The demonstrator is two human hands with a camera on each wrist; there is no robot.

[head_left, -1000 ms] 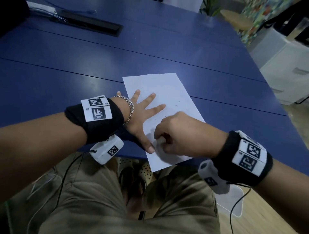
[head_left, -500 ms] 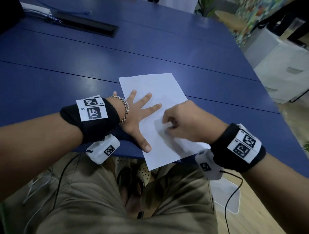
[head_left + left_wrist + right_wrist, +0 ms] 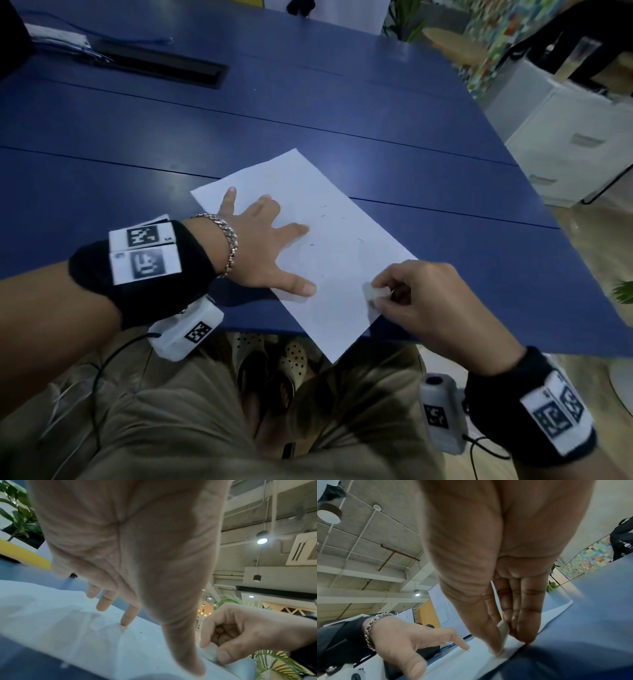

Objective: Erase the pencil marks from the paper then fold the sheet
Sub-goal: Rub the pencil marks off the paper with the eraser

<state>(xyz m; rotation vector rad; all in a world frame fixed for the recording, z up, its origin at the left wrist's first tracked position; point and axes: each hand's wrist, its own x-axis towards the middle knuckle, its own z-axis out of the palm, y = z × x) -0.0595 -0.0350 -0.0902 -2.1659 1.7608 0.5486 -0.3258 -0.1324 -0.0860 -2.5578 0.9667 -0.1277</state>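
A white sheet of paper (image 3: 329, 246) is lying skewed at the near edge of the blue table (image 3: 308, 113), with its nearest corner hanging out past that edge over the person's lap. A few short pencil marks (image 3: 323, 216) are showing on the middle of the sheet, faint and small in the head view.

The left hand (image 3: 260, 246) is lying flat on the side of the paper toward the table's left, fingers straight and spread, thumb stretched toward the near edge, pressing the sheet down. In the left wrist view the fingertips (image 3: 126, 622) are touching the paper and slight wrinkles are showing around them. A chain bracelet (image 3: 226, 240) is sitting at that wrist.

The right hand (image 3: 428, 301) is curled at the sheet's other long edge, close to the near edge of the table, pinching a small white eraser (image 3: 375, 293) between thumb and fingers. The eraser is sitting down on the paper there; the right wrist view is showing it (image 3: 502, 630) wedged between the thumb and the closed fingers, with its lower end meeting the sheet.

Toward the far left corner of the table a long black recessed slot (image 3: 161, 66) is running along the surface, with cables beside it. A white drawer cabinet (image 3: 579, 144) is standing on the floor beyond the table's right edge.
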